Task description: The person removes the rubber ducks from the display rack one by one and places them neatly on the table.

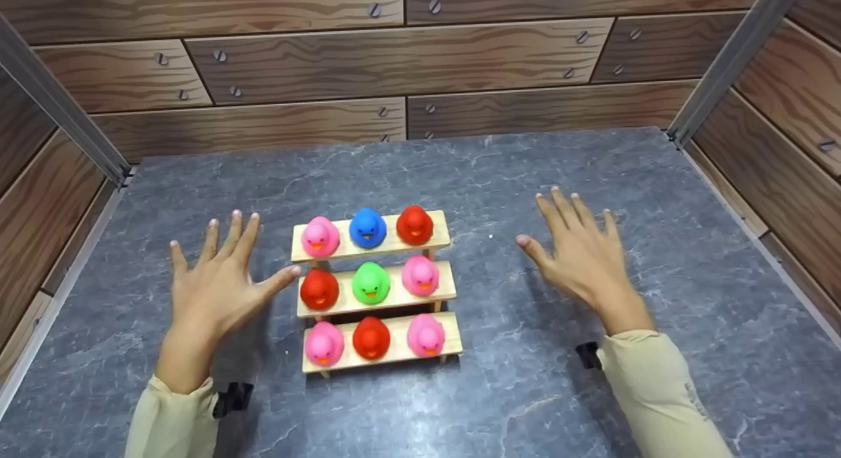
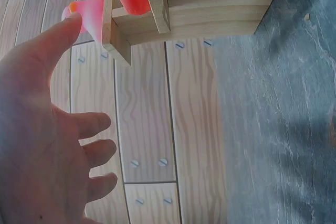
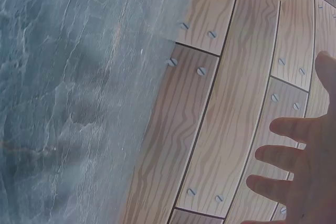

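A three-step wooden stand (image 1: 402, 362) holds several rubber ducks. Its top step has a pink duck (image 1: 320, 236), a blue duck (image 1: 367, 228) and a red duck (image 1: 414, 225). Along the middle step sit a red duck (image 1: 319, 289), a green duck (image 1: 371, 283) and a pink one. On the lowest step a red duck (image 1: 371, 338) stands between two pink ducks. My left hand (image 1: 213, 294), fingers spread and holding nothing, is just left of the stand, its thumb tip close to the middle step. Well to the stand's right, my right hand (image 1: 581, 257) is spread too, with nothing in it.
A grey marbled tabletop (image 1: 499, 405) lies under the stand. Wood-plank panels (image 1: 394, 60) wall the back and both sides, with metal posts (image 1: 716, 83) at the rear corners. Dark bands (image 1: 233, 399) show at both wrists.
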Demonstrator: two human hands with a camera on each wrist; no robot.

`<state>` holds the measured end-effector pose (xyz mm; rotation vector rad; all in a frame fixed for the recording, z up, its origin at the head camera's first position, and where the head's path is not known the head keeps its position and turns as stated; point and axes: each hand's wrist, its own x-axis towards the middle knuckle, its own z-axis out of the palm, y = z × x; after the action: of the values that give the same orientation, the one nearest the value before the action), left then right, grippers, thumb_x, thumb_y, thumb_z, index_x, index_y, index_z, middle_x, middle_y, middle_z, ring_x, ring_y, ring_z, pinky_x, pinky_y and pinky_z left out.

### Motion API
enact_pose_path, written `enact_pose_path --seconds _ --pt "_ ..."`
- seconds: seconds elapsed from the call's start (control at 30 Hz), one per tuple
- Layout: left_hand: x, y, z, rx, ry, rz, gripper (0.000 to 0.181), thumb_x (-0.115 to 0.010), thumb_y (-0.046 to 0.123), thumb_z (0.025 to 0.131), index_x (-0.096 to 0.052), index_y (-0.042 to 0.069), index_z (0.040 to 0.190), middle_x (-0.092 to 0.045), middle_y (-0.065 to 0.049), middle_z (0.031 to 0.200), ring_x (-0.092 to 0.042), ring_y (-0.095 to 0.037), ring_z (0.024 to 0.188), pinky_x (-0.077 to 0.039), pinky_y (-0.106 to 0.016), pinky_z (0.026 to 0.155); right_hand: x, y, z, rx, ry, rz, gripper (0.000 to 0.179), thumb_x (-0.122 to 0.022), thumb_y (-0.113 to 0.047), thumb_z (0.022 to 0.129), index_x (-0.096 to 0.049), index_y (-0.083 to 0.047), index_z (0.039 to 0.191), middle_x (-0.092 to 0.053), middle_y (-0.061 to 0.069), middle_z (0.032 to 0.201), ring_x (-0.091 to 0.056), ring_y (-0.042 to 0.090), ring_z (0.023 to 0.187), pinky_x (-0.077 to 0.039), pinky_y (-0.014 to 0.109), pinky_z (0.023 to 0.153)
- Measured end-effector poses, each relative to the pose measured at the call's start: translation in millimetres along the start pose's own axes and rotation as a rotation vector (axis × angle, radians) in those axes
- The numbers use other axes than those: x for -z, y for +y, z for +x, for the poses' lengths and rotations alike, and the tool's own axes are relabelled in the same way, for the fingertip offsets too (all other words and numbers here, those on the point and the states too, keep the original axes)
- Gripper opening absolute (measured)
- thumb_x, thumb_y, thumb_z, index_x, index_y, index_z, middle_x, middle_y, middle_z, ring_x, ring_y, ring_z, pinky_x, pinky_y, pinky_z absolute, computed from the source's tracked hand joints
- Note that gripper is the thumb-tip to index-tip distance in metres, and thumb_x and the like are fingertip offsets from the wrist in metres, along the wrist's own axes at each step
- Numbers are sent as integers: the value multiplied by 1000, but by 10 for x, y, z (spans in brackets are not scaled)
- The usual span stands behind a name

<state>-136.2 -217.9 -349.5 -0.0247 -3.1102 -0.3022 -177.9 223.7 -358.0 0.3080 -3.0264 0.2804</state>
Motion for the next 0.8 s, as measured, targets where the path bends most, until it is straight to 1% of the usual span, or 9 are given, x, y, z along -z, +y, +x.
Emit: enact_pose_path --seconds 0.17,0.53,0.67,0.8 --pt "2 36 24 -16 5 -7 102 -35 83 82 -11 18 156 -10 -13 161 -6 -44 147 12 -69 109 18 -57 17 24 17 -2 79 -28 -66 96 -21 -14 154 -17 14 161 -17 41 146 -4 65 114" --pt "-12 25 60 -52 6 -58 101 -42 80 82 -15 17 156 -11 -13 161 -10 -43 147 9 -68 111 -17 -214 49 74 17 21 79 -32 -67 95 -22 -15 154 -20 12 160 -20 39 146 -11 65 113" --pt "-28 22 91 -63 8 -86 100 -45 79 82 -16 17 155 -11 -13 161 -11 -43 147 8 -68 111 -19 -281 76 97 37 37 80 -36 -66 95 -23 -14 154 -22 12 160 -24 38 145 -17 63 112" --pt "-47 21 113 -69 4 -133 99 -48 77 81 -19 17 155 -13 -12 161 -13 -42 147 6 -69 111 -29 -355 96 117 39 58 82 -40 -66 93 -22 -15 154 -23 10 160 -27 37 144 -22 60 110"
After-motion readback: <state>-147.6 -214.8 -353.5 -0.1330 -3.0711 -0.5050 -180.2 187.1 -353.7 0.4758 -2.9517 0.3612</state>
